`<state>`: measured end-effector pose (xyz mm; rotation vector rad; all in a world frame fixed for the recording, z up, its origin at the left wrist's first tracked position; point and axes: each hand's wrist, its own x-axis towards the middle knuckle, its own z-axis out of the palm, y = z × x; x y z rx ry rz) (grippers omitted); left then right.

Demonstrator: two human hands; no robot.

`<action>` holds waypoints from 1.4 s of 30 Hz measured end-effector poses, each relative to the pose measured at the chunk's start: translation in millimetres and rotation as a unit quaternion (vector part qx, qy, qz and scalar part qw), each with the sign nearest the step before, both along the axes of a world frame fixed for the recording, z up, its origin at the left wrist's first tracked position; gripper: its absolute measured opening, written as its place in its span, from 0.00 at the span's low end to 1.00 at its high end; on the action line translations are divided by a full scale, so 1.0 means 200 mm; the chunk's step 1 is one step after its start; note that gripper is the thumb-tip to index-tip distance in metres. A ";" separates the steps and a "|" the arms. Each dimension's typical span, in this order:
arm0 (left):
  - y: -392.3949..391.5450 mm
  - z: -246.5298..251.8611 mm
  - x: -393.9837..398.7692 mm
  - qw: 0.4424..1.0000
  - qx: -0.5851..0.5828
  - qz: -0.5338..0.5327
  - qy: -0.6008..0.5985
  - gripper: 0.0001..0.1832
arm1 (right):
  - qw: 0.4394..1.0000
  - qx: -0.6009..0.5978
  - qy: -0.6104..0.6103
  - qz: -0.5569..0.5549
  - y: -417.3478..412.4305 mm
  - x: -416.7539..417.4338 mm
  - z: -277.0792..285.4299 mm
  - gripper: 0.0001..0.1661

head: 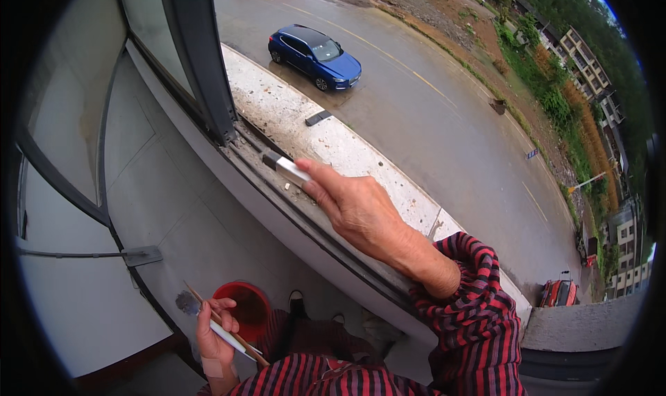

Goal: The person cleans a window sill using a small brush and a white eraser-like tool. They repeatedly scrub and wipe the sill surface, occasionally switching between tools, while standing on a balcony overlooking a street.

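My right hand [364, 216] grips the pale handle of a small tool [292, 170] with a dark end, possibly a brush. That dark end rests at the dirty track of the window sill [263, 175], close to the foot of a dark window frame post [200, 57]. Crumbs of debris lie along the track near my fingers. Lower down, inside the room, my left hand [214, 325] holds a thin wooden stick [240, 340] together with a white, flat-looking piece [227, 335]. A greyish tuft [187, 303] shows beside its fingertips; what it belongs to is unclear.
A red bucket [243, 308] stands on the floor by my feet. At left, an opened window sash [67, 115] reaches inward. Beyond the sill runs a dirty white outer ledge [333, 135] with a dark block [318, 118] on it. A blue car [315, 57] sits on the road below.
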<state>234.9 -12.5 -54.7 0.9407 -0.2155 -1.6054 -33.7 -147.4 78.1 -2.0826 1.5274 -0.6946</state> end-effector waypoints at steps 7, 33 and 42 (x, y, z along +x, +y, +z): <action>-0.07 -0.06 0.01 1.000 0.001 -0.020 -0.008 0.11 | 0.902 -0.079 -0.290 -0.310 0.65 -0.43 0.14 0.24; 0.30 0.19 -0.94 0.965 -0.048 -0.164 -0.200 0.12 | 0.651 -0.284 -0.299 -0.638 2.11 -1.22 -0.39 0.32; 0.42 0.19 -0.92 0.971 -0.020 -0.160 -0.174 0.16 | 0.714 -0.275 -0.380 -0.519 2.10 -1.29 -0.35 0.19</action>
